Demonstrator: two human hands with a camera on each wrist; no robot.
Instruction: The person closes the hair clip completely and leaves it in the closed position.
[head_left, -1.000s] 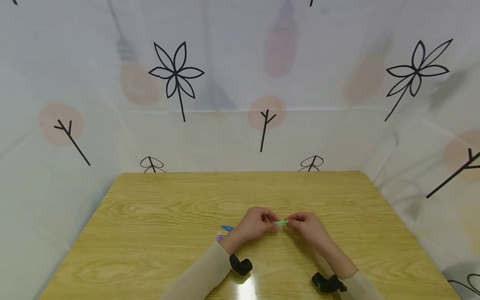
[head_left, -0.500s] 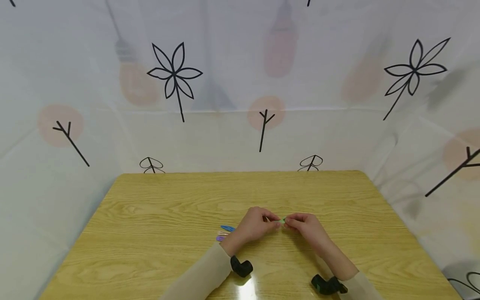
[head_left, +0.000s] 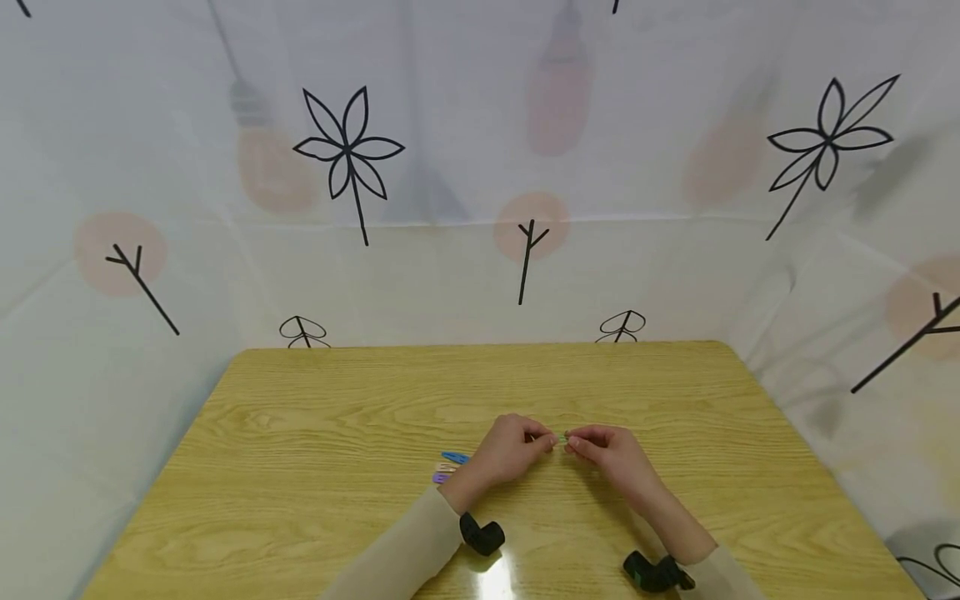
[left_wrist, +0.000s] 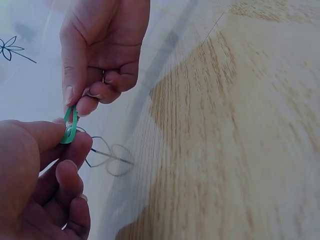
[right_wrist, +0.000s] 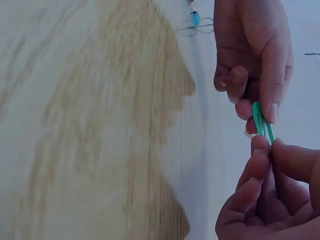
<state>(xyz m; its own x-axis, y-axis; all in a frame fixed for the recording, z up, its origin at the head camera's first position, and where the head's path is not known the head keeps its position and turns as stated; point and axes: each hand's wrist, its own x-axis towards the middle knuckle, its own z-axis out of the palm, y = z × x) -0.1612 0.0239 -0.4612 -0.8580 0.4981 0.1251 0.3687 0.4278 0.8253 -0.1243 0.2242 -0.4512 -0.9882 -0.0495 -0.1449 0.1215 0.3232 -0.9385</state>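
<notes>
Two hands pinched one green hair clip (head_left: 562, 439) | left hand (head_left: 510, 451) grip on one end | right hand (head_left: 609, 454) grip on other | above wooden surface (head_left: 315, 433) | blue clip (head_left: 453, 457) near left wrist

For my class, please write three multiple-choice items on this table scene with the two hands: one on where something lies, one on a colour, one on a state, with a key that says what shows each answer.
1. Where do the spare clips lie on the table?
A. beside the left hand
B. at the far edge
C. under the right hand

2. What colour is the held clip?
A. red
B. green
C. black

3. How is that clip held?
A. lying flat on the table
B. by one hand only
C. pinched by both hands, clear of the table

Key: 1 A, the head view shows them just outside the left hand; 2 B, both wrist views show green; 3 C, fingertips of each hand grip one end.
</notes>
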